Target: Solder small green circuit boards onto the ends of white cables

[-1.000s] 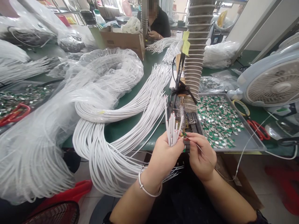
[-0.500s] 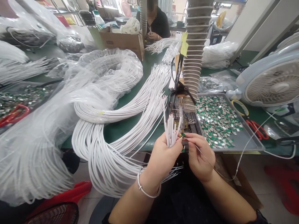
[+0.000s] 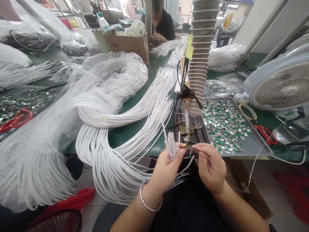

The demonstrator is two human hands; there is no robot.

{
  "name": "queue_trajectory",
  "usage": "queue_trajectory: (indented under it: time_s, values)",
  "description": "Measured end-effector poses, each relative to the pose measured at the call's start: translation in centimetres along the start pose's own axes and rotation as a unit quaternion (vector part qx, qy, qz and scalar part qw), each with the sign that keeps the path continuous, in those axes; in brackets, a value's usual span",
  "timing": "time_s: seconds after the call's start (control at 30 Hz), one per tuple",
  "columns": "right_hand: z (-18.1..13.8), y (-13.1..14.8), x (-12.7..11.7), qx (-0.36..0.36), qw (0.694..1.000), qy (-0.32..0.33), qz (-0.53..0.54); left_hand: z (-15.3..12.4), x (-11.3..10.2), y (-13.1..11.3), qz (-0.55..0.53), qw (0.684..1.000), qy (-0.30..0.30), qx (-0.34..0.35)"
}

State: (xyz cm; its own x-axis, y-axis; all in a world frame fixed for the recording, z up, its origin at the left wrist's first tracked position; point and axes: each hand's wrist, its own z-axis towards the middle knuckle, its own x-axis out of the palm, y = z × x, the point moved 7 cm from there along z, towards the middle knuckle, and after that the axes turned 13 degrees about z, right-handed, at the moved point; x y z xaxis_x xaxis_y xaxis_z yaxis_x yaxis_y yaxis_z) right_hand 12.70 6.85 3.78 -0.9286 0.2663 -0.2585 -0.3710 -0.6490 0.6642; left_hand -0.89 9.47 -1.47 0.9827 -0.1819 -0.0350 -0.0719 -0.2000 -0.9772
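Note:
My left hand [image 3: 165, 169] is closed around a small bundle of white cables [image 3: 172, 145], their stripped ends pointing up. A small yellow piece shows by its index fingertip; I cannot tell what it is. One white cable [image 3: 188, 165] slants down between the hands. My right hand [image 3: 212, 167] pinches a thin solder wire [image 3: 251, 174] that loops away to the right. Its fingertips are slightly apart from the left hand's. Just beyond both hands, a soldering iron [image 3: 187, 120] points downward in a stand, above a dirty metal holder.
A grey tray [image 3: 258, 146] of small green-and-silver connectors lies right, beside red-handled scissors [image 3: 266, 133], a tape roll [image 3: 248, 111] and a fan [image 3: 287, 87]. Long white cables [image 3: 103, 154] drape over the left bench edge. A ribbed hose [image 3: 200, 58] hangs ahead. Another person [image 3: 164, 25] sits opposite.
My hands have drawn apart: the left moved slightly left and down with the cables, the right slightly right. One cable now slants between them, and the green connector at the fingertips no longer shows there.

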Motion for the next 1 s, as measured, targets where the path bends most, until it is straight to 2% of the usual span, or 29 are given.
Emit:
queue_trajectory:
  time_s: [0.07,0.2,0.33,0.47,0.63,0.8,1.0]
  values:
    - [-0.2,0.1,-0.6,-0.004,1.0,-0.012,-0.013,-0.2,-0.1,0.4,0.012,1.0,-0.001,0.011]
    - [-0.3,0.4,-1.2,0.02,1.0,-0.02,-0.005,-1.0,0.9,0.5,-0.002,0.995,0.078,0.058]
    - [0.2,0.3,-1.1,0.091,0.995,0.009,0.036,-1.7,1.7,0.1,-0.014,0.989,0.122,0.088]
    - [0.9,0.7,-0.8,0.113,0.99,0.046,0.075,-2.1,2.4,-0.4,0.008,0.982,0.158,0.108]
    - [1.0,1.0,-0.3,0.11,0.987,0.075,0.094,-1.9,2.1,-1.0,0.023,0.981,0.146,0.129]
    - [0.8,0.7,-0.6,0.132,0.985,0.062,0.097,-2.2,2.5,-2.1,0.064,0.969,0.168,0.168]
    - [0.9,1.8,0.0,0.105,0.984,0.103,0.097,-1.8,2.2,-2.6,0.016,0.981,0.132,0.139]
